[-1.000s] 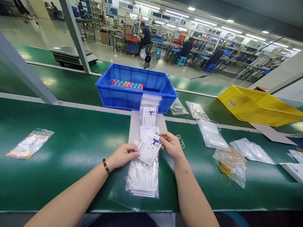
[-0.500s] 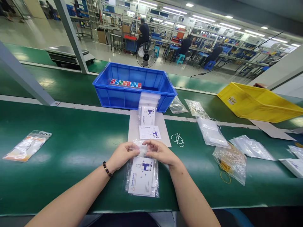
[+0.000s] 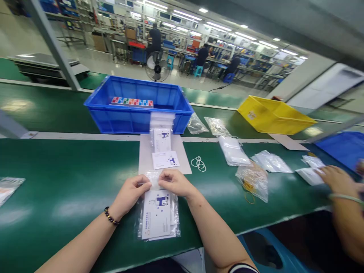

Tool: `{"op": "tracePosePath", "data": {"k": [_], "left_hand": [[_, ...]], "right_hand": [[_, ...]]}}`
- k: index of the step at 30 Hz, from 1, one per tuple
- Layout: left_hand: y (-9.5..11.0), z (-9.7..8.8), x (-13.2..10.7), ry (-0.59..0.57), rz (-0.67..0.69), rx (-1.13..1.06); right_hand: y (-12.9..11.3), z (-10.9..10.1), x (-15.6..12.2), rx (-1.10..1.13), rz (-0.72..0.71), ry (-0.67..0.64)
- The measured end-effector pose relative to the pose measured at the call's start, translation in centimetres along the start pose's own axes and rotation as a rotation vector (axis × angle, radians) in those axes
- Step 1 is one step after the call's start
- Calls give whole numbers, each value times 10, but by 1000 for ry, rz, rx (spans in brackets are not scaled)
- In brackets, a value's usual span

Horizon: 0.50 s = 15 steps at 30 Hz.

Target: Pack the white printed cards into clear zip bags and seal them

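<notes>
My left hand, with a dark beaded bracelet at the wrist, pinches the left edge of a small clear plastic bag. The other edge is between the fingertips of my right hand. What the bag contains is too blurred to make out. Just below it lies a white printed booklet with a purple picture, among layered clear plastic on the green table. Beyond my fingers another booklet rests on a grey card. Behind that, a bagged booklet leans toward the blue bin.
A blue bin holding a colourful strip stands ahead. White rings, a stack of clear bags and a bag of yellow bands lie rightward. A yellow bin is farther back. A co-worker's hand touches white packets at right.
My view has swung to the right, bringing a co-worker's arm and a blue bin edge into sight. Both my hands keep pinching the small bag, slightly farther apart.
</notes>
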<state>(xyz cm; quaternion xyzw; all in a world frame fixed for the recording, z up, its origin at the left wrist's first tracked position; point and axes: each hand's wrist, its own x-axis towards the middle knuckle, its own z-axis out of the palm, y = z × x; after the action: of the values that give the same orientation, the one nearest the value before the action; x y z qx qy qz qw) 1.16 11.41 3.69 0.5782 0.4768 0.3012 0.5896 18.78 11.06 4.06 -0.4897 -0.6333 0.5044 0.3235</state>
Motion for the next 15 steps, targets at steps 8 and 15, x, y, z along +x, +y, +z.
{"op": "tracePosePath", "data": {"k": [8, 15], "left_hand": [[-3, -3, 2, 2, -79, 82], [-1, -3, 3, -7, -158, 135]], "right_hand": [[4, -1, 1, -41, 45, 7], [-6, 0, 0, -162, -17, -51]]}}
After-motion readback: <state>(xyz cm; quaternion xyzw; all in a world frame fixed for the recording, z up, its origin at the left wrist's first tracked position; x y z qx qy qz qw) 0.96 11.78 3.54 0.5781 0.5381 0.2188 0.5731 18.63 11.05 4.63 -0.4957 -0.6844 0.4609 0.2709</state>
